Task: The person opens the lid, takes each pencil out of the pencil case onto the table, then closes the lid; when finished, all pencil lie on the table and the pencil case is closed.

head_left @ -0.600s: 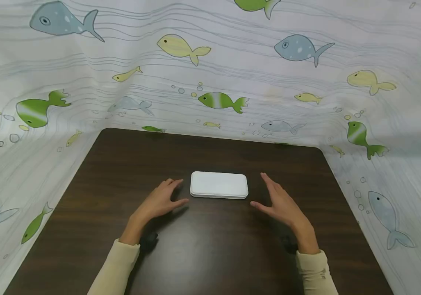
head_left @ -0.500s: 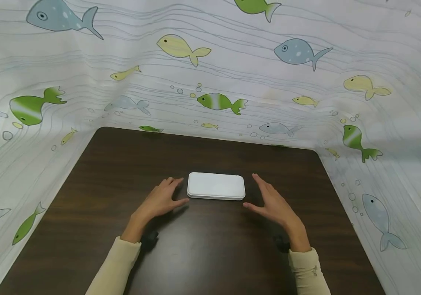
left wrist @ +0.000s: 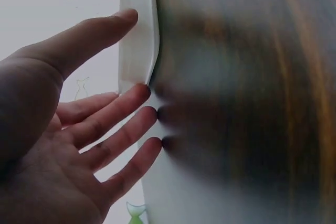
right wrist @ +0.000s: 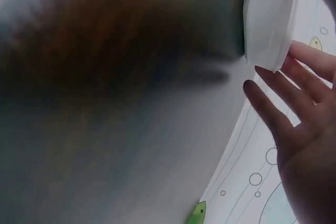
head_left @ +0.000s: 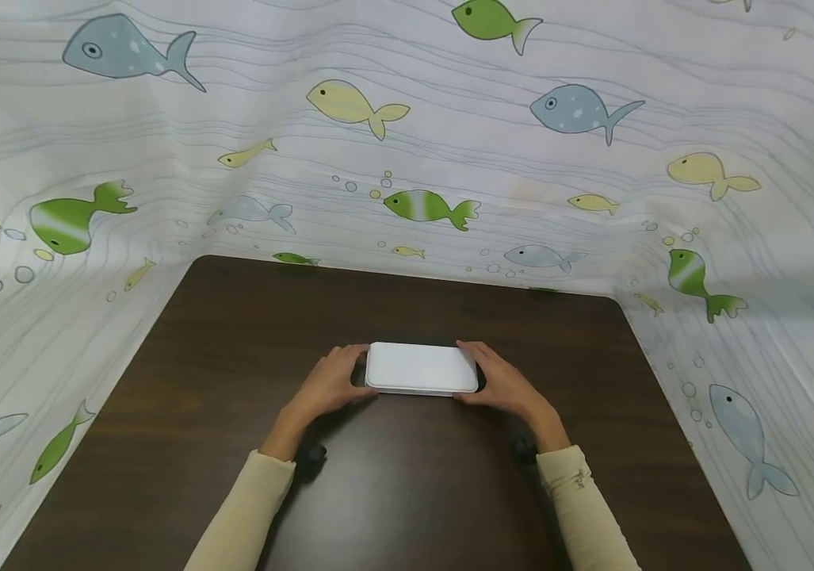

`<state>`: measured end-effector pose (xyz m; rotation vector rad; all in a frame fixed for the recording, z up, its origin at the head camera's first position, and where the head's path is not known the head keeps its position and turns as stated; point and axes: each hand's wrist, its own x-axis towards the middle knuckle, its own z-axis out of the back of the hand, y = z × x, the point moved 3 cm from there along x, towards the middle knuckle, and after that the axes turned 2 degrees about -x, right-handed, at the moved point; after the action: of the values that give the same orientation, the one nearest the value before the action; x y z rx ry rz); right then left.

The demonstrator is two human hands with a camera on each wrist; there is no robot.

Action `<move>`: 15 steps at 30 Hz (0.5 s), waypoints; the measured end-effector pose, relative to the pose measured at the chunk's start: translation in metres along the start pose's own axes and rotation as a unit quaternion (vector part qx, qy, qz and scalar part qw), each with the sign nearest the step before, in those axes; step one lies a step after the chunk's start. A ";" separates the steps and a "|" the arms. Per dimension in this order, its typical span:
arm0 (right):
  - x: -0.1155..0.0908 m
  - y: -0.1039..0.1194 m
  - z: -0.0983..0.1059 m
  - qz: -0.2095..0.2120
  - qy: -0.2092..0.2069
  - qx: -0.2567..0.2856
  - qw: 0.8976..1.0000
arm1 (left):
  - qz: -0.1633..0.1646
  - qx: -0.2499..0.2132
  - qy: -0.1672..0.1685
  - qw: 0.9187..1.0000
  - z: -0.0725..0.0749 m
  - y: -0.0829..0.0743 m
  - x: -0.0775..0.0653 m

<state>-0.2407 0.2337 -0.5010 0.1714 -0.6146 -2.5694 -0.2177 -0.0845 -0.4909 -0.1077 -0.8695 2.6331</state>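
Note:
A flat white case (head_left: 421, 367) with rounded corners and a seam round its side lies crosswise on the dark table. My left hand (head_left: 328, 385) grips its left end, thumb along the front edge and fingers at the back corner. At the opposite end my right hand (head_left: 510, 385) holds it the same way, fingertips over the far corner. In the left wrist view the thumb lies over the side of the case (left wrist: 137, 40), and the fingertips are near the tabletop. The right wrist view shows fingers spread about the end of the case (right wrist: 270, 19); the thumb is mostly cut off.
The dark wood-grain table (head_left: 407, 492) has rounded far corners. A white curtain with printed fish (head_left: 414, 119) surrounds its back and sides. A small black device (head_left: 310, 458) sits at the left wrist, and another (head_left: 523, 448) at the right.
Both hands have come inward from beside the case to its two ends and now grip it. The right hand has travelled farther, to the left. The head view has shifted slightly.

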 end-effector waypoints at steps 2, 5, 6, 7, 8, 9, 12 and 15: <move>0.004 -0.001 -0.001 0.016 -0.002 -0.012 1.000 | 0.000 -0.015 -0.008 1.000 -0.002 0.001 0.001; 0.012 -0.002 0.001 0.037 -0.003 -0.024 0.999 | 0.002 -0.018 -0.022 1.000 -0.002 0.002 0.006; 0.015 -0.002 0.002 0.043 -0.003 -0.026 0.999 | 0.005 -0.020 -0.021 1.000 -0.003 0.003 0.008; 0.017 -0.002 0.002 0.049 -0.004 -0.028 0.998 | 0.008 -0.024 -0.016 1.000 -0.004 0.004 0.011; 0.019 -0.003 0.002 0.054 -0.004 -0.031 0.998 | 0.009 -0.026 -0.010 1.000 -0.004 0.005 0.014; 0.020 -0.004 0.003 0.057 -0.003 -0.031 0.998 | 0.009 -0.027 -0.004 1.000 -0.006 0.005 0.017; 0.023 -0.007 0.001 0.063 -0.003 -0.038 0.997 | 0.018 -0.037 0.017 0.999 -0.009 0.009 0.023; 0.024 -0.009 -0.001 0.072 -0.010 -0.054 0.996 | 0.026 -0.035 0.020 0.999 -0.011 0.012 0.028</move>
<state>-0.2649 0.2285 -0.5059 0.0622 -0.4758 -2.4601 -0.2453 -0.0772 -0.5055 -0.2036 -0.9563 2.6384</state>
